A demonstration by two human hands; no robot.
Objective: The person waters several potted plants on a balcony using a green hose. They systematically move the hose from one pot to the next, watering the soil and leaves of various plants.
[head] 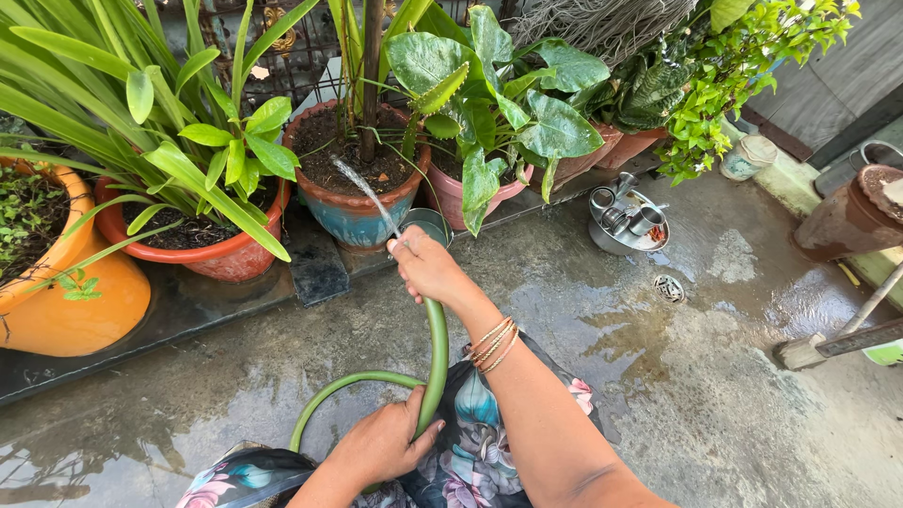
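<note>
- Wet concrete floor is fronted by a row of potted plants.
- Green hose is gripped near its end by the right hand and lower down by the left hand.
- Water is best kept aimed at the soil of the blue-and-red pot, not its leaves.

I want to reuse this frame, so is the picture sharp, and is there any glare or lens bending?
Head view: soft, even daylight, no hard shadows; the wet floor shows pale sheen; hose and right hand are sharp; the water jet is slightly streaked; edges bow from the wide lens.
</note>
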